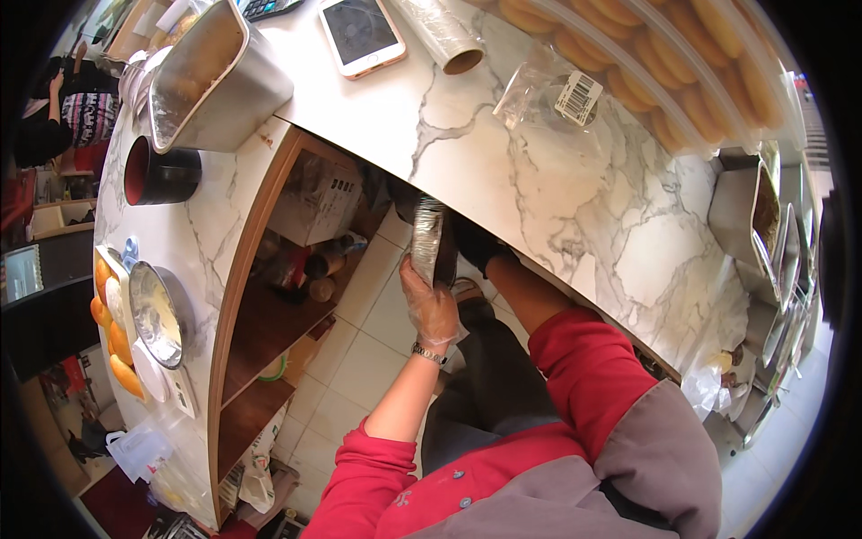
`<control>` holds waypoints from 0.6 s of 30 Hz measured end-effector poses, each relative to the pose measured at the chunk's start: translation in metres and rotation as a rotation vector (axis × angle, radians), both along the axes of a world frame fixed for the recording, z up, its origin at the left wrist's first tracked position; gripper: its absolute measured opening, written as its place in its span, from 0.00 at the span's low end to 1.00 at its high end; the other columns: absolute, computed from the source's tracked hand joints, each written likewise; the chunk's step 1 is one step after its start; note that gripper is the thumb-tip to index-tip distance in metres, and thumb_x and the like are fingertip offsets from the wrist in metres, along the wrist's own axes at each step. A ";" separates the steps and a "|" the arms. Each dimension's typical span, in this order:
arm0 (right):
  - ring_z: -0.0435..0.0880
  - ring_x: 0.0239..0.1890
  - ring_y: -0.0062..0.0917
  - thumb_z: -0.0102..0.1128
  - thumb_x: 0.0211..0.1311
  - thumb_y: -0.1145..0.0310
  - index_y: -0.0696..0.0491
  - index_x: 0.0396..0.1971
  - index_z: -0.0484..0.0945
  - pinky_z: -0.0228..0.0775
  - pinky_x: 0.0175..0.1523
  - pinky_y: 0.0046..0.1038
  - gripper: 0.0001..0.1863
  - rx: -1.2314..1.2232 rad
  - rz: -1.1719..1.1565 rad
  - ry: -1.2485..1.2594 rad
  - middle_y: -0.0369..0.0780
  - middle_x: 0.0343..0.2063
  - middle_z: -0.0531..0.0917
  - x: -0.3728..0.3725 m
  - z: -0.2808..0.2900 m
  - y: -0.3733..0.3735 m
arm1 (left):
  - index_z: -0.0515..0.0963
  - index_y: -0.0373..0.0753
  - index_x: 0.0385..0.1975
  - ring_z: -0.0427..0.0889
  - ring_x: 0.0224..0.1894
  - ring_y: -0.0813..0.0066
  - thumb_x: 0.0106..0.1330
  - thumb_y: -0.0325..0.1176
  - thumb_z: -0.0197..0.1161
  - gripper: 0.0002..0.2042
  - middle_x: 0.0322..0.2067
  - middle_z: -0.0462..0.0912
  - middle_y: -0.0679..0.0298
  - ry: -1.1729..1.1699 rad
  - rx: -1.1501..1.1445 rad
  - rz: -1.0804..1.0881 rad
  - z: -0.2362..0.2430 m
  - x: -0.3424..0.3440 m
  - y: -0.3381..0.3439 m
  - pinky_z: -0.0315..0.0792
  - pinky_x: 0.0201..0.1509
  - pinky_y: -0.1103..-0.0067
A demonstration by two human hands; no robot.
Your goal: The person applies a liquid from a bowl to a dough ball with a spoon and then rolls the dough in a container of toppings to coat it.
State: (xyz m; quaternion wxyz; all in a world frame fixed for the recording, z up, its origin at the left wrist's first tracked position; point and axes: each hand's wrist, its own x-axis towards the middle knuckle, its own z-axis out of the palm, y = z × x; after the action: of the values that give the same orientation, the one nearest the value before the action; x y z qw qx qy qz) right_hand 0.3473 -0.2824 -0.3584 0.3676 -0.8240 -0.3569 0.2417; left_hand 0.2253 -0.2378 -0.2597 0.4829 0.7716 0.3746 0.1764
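My left hand (422, 301), in a clear plastic glove, grips the lower end of a long, crinkled silvery foil item (427, 235) held upright at the opening beneath the counter. My right hand (483, 251), in a black glove, reaches under the marble-patterned counter (575, 207) just right of the foil item; its fingers are mostly hidden in shadow. To the left, open shelving (253, 364) holds a white box (314, 202) and several jars, partly shaded.
On the counters lie a phone (359, 36), a film roll (434, 31), bags of oblong bread (646, 54), steel containers (206, 81), a black cup (175, 169), a bowl of cream (157, 314) and buns (117, 337). Another person (85, 117) stands far left. Metal trays (786, 260) are at right.
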 end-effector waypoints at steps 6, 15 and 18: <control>0.72 0.49 0.36 0.45 0.62 0.66 0.58 0.50 0.67 0.63 0.52 0.33 0.19 0.022 -0.044 0.100 0.49 0.46 0.73 -0.019 0.020 -0.005 | 0.56 0.30 0.50 0.64 0.50 0.51 0.47 0.15 0.42 0.25 0.46 0.65 0.46 -0.128 -0.057 0.048 -0.014 -0.002 0.012 0.55 0.58 0.67; 0.75 0.40 0.25 0.45 0.62 0.66 0.58 0.49 0.69 0.68 0.45 0.26 0.18 -0.050 0.137 0.069 0.45 0.38 0.76 -0.029 -0.001 -0.023 | 0.56 0.30 0.51 0.66 0.50 0.51 0.49 0.17 0.45 0.24 0.47 0.66 0.46 -0.032 -0.049 -0.034 -0.011 -0.008 0.016 0.58 0.56 0.68; 0.74 0.44 0.29 0.46 0.62 0.65 0.56 0.46 0.72 0.65 0.49 0.30 0.16 0.157 -0.376 0.979 0.47 0.39 0.76 -0.008 -0.003 -0.018 | 0.56 0.30 0.51 0.66 0.50 0.52 0.48 0.16 0.44 0.25 0.47 0.66 0.46 0.039 -0.015 -0.088 0.002 -0.012 0.009 0.58 0.57 0.68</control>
State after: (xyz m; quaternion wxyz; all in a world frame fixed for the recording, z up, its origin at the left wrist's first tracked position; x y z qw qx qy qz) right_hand 0.3395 -0.3006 -0.3616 0.5889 -0.6346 -0.0067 0.5004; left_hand 0.2138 -0.2292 -0.2579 0.4885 0.7870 0.3509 0.1373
